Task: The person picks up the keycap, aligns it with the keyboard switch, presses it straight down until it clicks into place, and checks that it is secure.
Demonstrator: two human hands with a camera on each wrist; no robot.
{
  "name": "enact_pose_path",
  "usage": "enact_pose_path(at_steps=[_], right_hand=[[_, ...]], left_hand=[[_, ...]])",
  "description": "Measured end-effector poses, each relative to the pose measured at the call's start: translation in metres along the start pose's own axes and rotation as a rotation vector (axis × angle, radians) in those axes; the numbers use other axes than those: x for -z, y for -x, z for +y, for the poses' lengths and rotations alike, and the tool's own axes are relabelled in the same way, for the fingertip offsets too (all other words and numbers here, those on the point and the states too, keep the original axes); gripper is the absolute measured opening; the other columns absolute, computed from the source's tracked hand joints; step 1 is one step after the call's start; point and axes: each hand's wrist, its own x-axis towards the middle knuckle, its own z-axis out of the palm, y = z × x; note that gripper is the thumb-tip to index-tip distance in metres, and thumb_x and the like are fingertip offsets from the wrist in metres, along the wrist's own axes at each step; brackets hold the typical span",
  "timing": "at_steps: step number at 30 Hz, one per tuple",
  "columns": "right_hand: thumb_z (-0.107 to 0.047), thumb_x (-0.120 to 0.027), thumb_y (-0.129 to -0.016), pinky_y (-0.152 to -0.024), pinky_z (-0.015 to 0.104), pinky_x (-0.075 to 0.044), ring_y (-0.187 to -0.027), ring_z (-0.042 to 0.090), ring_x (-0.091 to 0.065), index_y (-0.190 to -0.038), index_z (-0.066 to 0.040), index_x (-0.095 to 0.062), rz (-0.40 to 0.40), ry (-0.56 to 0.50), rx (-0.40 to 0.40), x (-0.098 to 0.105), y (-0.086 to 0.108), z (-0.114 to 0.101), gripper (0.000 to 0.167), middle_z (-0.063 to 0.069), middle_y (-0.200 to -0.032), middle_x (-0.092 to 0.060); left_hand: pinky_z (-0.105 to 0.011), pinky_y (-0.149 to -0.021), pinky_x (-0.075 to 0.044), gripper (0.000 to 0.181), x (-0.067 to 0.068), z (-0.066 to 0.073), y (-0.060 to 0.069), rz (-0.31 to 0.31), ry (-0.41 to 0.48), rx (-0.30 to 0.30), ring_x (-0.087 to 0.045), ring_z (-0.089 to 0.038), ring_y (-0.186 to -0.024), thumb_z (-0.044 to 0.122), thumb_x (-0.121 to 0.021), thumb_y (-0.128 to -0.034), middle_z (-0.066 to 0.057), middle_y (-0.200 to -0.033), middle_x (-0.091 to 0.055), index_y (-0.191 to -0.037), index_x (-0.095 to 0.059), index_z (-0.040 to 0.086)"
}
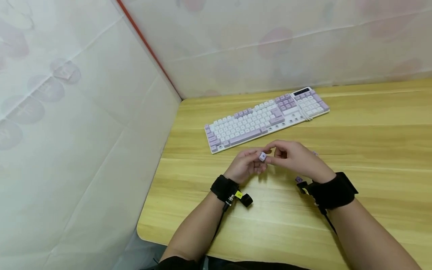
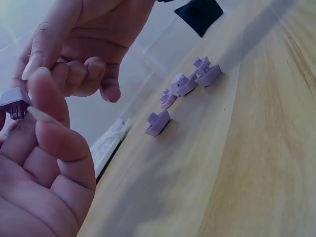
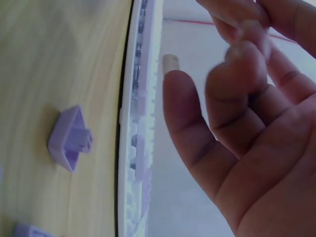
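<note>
Between its thumb and a finger, my left hand (image 1: pixel 243 165) pinches a pale purple keycap (image 1: pixel 262 156). In the left wrist view the hollow underside of this keycap (image 2: pixel 15 102) faces down, at the fingertips of the left hand (image 2: pixel 44 163). My right hand (image 1: pixel 294 156) is close against the left, its thumb tip beside the keycap and its other fingers loosely bent. The left wrist view shows the right hand (image 2: pixel 94 39) above the left fingers. Whether the right fingertips touch the keycap, I cannot tell.
Behind the hands lies a white and purple keyboard (image 1: pixel 249 125) with its cable across the right end; bare switches show along its front edge. Several loose purple keycaps (image 2: pixel 158 123) lie on the wooden table (image 1: pixel 381 157), one (image 1: pixel 299 179) near the right wristband. White sheeting stands left and behind.
</note>
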Motion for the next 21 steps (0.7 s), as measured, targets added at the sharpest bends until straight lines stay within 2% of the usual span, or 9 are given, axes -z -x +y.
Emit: enact_pose_path(at_steps=[11, 15, 21], right_hand=[[-0.029, -0.074, -0.09, -0.047, 0.025, -0.036, -0.054, 0.01, -0.042, -0.108, -0.028, -0.068, 0.07, 0.04, 0.014, -0.015, -0.001, 0.0, 0.019, -0.002, -0.066, -0.048], [-0.03, -0.072, -0.091, -0.046, 0.025, -0.035, -0.053, 0.01, -0.041, -0.107, -0.026, -0.068, 0.096, 0.06, 0.026, -0.02, -0.003, 0.001, 0.018, -0.003, -0.065, -0.048], [-0.033, -0.071, -0.091, -0.044, 0.024, -0.034, -0.05, 0.008, -0.039, -0.109, -0.026, -0.069, 0.102, 0.093, 0.049, -0.022, -0.008, 0.001, 0.019, -0.005, -0.063, -0.048]], left_hand=[[-0.023, -0.062, -0.047, 0.046, 0.005, -0.007, 0.001, -0.002, 0.039, 0.069, -0.063, -0.01, -0.074, 0.016, -0.038, -0.1065, 0.004, -0.082, -0.07, -0.137, -0.039, -0.019], [-0.024, -0.063, -0.047, 0.047, 0.009, -0.009, 0.0, -0.01, 0.039, 0.067, -0.064, -0.011, -0.077, 0.018, -0.039, -0.1068, 0.004, -0.083, -0.07, -0.136, -0.041, -0.018], [-0.026, -0.063, -0.047, 0.047, 0.013, -0.01, 0.001, 0.013, 0.042, 0.047, -0.064, -0.013, -0.078, 0.02, -0.041, -0.1067, 0.003, -0.085, -0.07, -0.134, -0.044, -0.018]])
